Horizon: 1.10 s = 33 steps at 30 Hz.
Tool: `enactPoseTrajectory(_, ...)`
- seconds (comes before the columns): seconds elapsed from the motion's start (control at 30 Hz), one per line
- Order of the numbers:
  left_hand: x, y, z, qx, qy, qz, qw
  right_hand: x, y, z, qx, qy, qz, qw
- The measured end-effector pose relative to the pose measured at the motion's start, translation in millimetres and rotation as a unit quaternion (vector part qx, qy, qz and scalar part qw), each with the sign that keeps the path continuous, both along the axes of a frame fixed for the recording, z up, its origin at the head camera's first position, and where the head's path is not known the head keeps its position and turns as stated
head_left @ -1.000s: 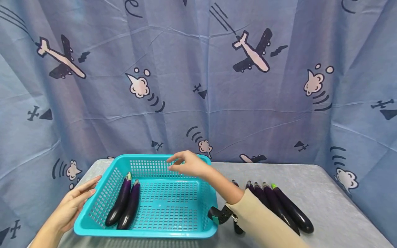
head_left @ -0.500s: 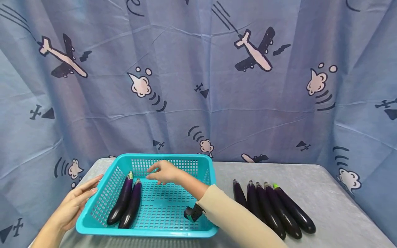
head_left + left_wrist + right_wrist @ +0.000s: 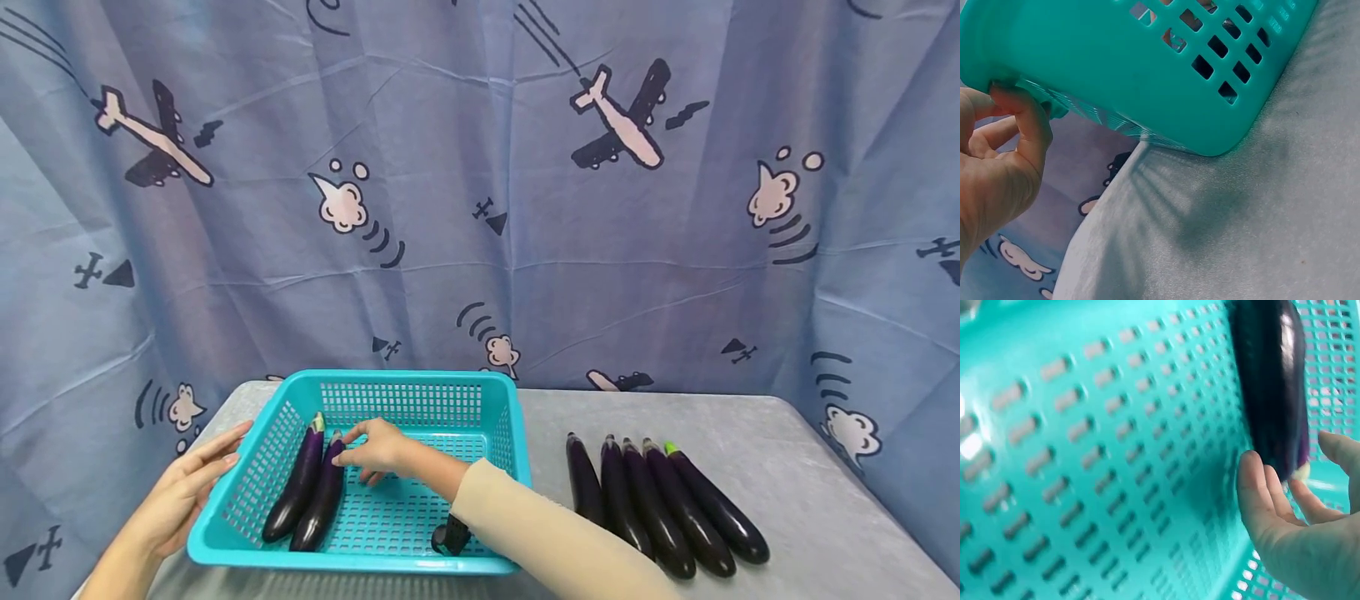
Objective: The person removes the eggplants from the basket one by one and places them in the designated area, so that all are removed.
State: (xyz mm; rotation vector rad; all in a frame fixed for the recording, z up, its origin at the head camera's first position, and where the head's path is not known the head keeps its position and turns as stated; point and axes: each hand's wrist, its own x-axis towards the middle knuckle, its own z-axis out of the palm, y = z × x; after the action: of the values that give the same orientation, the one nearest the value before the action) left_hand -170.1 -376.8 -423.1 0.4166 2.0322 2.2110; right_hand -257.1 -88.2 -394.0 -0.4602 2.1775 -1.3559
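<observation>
Right hand (image 3: 375, 450), fingers apart at right eggplant (image 3: 320, 508), should close evenly without nudging left eggplant (image 3: 294, 496). Left hand (image 3: 176, 493) pinches basket (image 3: 352, 561) at left; light, steady pressure suits.

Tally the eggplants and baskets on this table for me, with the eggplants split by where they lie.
Eggplants in the turquoise basket: 2
Loose eggplants on the grey table: 5
Turquoise basket: 1
Total: 8 things, 7 of them eggplants
</observation>
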Motion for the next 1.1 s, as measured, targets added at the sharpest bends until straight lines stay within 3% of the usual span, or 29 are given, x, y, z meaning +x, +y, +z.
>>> enactPoseTrajectory(0.23,-0.2,1.3,0.6,-0.008,-0.005,0.019,0.9998,9.1,-7.9,-8.1,-0.022,-0.039,-0.014,0.9989)
enactPoseTrajectory(0.4,-0.2,2.0,0.7,0.007,-0.013,0.011,0.9998,10.2,-8.8,-13.7,-0.038,-0.057,-0.014,0.9975)
enactPoseTrajectory(0.87,0.1,4.2,1.7,-0.003,-0.017,0.019,0.9997,16.0,-17.6,-16.2,-0.035,-0.045,-0.009,0.9984)
enactPoseTrajectory(1.1,0.1,4.2,1.0,0.015,-0.015,0.008,0.9998,15.2,-16.1,-15.9,-0.07,-0.091,-0.018,0.9932)
